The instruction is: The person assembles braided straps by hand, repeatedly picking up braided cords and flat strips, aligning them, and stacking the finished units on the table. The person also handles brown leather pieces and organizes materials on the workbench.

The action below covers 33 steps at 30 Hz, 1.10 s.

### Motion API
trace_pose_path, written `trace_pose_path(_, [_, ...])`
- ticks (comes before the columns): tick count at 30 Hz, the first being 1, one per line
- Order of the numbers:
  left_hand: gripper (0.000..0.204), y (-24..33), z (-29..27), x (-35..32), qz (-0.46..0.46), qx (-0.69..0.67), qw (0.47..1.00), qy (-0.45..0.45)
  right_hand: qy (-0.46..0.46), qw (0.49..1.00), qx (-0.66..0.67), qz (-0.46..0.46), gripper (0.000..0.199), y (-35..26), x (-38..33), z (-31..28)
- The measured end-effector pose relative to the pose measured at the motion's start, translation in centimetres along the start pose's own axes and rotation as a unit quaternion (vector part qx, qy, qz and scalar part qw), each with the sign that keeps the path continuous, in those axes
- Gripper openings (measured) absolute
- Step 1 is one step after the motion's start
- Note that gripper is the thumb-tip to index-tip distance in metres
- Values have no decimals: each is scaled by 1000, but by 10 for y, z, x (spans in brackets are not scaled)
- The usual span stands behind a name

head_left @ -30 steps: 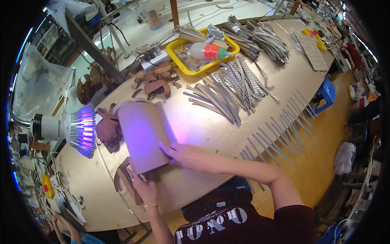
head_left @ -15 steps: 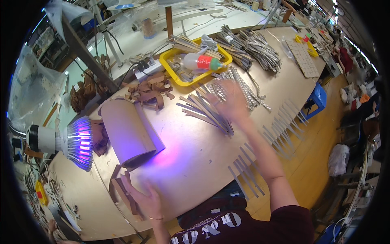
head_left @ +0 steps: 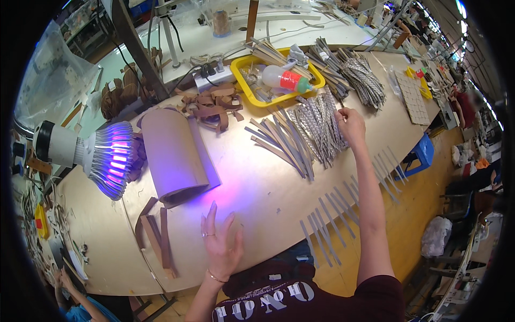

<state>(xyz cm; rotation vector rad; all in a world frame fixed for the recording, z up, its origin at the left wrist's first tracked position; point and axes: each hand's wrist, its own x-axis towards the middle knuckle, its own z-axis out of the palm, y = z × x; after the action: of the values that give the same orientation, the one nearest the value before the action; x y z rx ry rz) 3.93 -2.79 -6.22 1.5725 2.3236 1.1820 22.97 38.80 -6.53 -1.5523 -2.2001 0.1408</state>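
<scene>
My right hand [head_left: 351, 124] reaches far across the table and its fingers touch the far end of a pile of grey braided strips [head_left: 316, 129]. Flat grey-brown strips [head_left: 279, 145] lie fanned out just left of that pile. My left hand [head_left: 220, 244] rests near the table's front edge with fingers spread, holding nothing. A curled brown sheet of leather [head_left: 174, 155] lies beyond my left hand, lit by a purple lamp [head_left: 91, 155]. A few brown strips [head_left: 155, 236] lie left of my left hand.
A yellow tray [head_left: 244, 80] with a squeeze bottle [head_left: 284, 80] stands at the back. More braided strips [head_left: 365, 80] lie at the far right. Thin strips [head_left: 332, 214] hang over the table's front edge. Brown leather scraps [head_left: 212, 104] sit behind the roll. Another person's hands [head_left: 64, 282] work at lower left.
My right hand left the curled sheet and moved right and away to the braided strips. My left hand shifted right along the front edge. The view turned slightly.
</scene>
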Motion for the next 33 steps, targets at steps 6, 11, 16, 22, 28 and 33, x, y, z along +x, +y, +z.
trace_pose_path(6, [39, 4, -7, 3, -38, -81, 996, 0, 143, 987, 65, -35, 22, -21, -10, -19])
trace_pose_path(11, [39, 16, -16, 12, -217, -331, 914, -90, -70, 946, 315, -12, 20, -73, -58, -61])
trace_pose_path(16, [46, 22, 7, 35, -247, -588, 770, -27, -382, 823, 409, -101, 16, -155, -184, -60])
trace_pose_path(22, [37, -1, 4, 40, -296, -687, 659, 80, -445, 824, 343, -77, 22, -200, -229, -52])
trace_pose_path(28, [36, -14, -19, 34, -321, -801, 495, 108, -565, 753, 331, -66, 24, -202, -242, -58])
trace_pose_path(33, [43, -26, -38, 22, -334, -852, 384, 121, -448, 805, 337, -193, 25, -213, -270, -70])
